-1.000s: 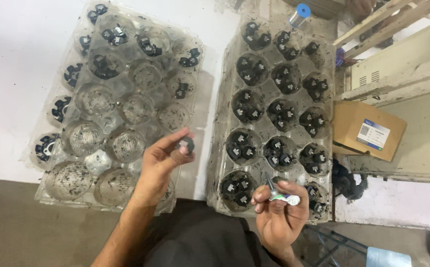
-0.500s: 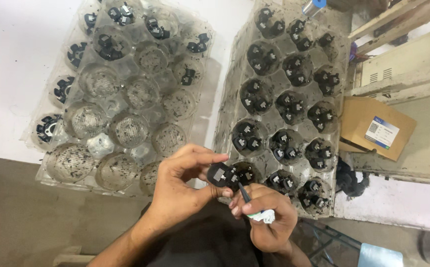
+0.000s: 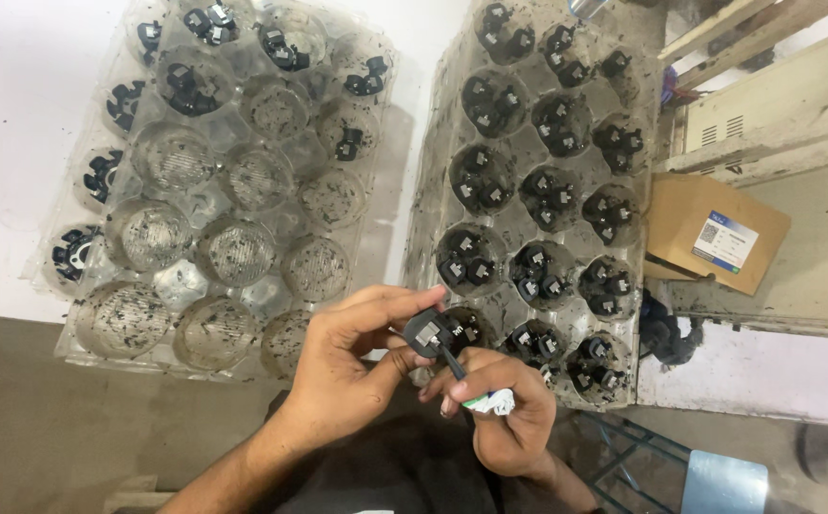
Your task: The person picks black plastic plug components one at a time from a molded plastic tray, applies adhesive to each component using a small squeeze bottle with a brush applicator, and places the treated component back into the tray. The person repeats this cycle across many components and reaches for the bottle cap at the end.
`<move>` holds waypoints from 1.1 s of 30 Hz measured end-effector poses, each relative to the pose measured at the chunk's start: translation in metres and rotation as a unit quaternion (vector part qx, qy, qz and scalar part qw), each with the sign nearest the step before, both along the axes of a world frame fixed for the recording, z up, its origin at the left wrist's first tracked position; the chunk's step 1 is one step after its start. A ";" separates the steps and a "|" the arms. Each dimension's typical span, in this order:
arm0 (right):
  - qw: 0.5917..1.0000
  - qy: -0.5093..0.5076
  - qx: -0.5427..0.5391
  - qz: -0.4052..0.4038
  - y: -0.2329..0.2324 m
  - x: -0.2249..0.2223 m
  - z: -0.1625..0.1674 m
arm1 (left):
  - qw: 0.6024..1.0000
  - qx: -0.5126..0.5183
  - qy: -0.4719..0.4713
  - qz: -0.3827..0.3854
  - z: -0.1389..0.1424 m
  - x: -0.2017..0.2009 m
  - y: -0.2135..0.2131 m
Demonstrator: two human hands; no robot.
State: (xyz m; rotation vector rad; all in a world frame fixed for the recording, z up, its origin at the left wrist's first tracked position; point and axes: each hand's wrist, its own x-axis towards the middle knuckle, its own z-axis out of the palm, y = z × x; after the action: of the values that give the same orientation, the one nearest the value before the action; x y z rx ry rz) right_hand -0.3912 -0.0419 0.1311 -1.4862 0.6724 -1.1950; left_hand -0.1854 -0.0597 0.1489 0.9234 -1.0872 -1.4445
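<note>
My left hand pinches a small black plastic part between thumb and fingers, just below the near edge of the right tray. My right hand grips a thin tool with a white and green handle; its dark tip touches the black part. The right clear plastic tray holds several black parts in nearly every cup. The left clear tray has mostly bare cups, with a few black parts along its far and left edges.
A brown cardboard box with a white label lies right of the right tray, beside beige housings. A blue-capped object pokes in at the top. A blue metal frame stands at the lower right. Both trays rest on a white surface.
My left hand came from the left tray's near edge to the middle with the black part. My right hand rose to meet it, and the tool tip now touches the part.
</note>
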 end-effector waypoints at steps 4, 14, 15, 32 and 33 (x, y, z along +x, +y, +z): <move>0.999 0.030 -0.006 0.008 -0.002 -0.004 0.003 | 0.999 0.010 -0.038 -0.018 0.002 0.002 -0.001; 1.000 0.017 0.017 -0.007 0.000 -0.003 0.000 | 0.997 0.047 -0.013 -0.051 -0.004 0.003 -0.002; 1.000 0.007 0.023 -0.012 0.001 -0.002 -0.001 | 0.997 0.049 -0.004 -0.053 -0.005 0.003 -0.002; 0.999 0.018 0.006 -0.048 0.008 -0.002 -0.006 | 0.997 0.045 0.017 -0.059 -0.016 -0.001 -0.007; 0.999 0.012 0.007 -0.051 0.008 -0.002 -0.006 | 0.997 0.050 0.017 -0.061 -0.018 -0.002 -0.007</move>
State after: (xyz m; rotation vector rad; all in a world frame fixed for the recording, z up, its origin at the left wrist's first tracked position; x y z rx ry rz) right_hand -0.3929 -0.0341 0.1251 -1.4720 0.7792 -1.2490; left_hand -0.1874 -0.0669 0.1314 0.9128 -1.0689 -1.6213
